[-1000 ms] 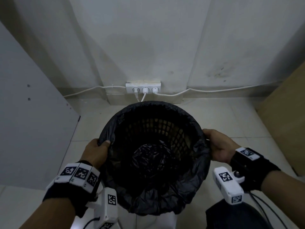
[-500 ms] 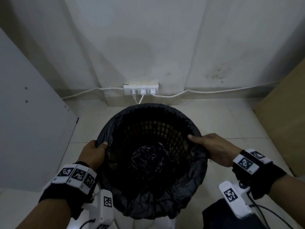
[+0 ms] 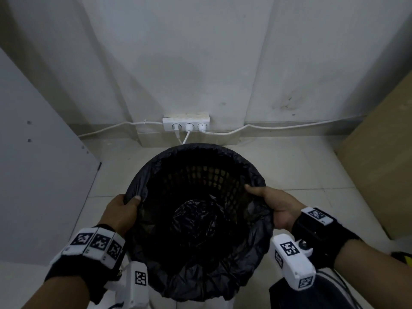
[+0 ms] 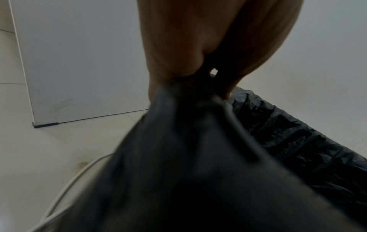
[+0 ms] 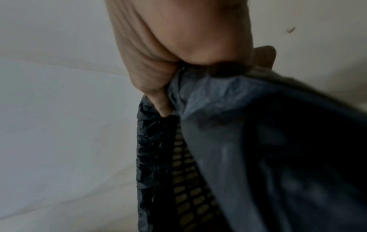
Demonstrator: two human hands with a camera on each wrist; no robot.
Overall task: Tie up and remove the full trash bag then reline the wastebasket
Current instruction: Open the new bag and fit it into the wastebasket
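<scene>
I'm looking straight down into the basket (image 3: 201, 179), centre of the head view, its black lattice wall showing on the far inside. The bag (image 3: 223, 275) is black, thin and crinkled, its edge folded out over the rim all the way round and hanging in loose pleats on the near side; a crumpled wad of it sits at the bottom. My left hand (image 3: 121, 211) is at the rim's left edge, thumb and fingers pinching a gather of the film, and the left wrist view shows that fold stretched taut from the fingertips. My right hand (image 3: 275, 205) is at the right edge, thumb laid along the inside of the rim, fingers curled round the bag's edge outside. A white power strip (image 3: 186, 124) sits against the wall just above the basket.
</scene>
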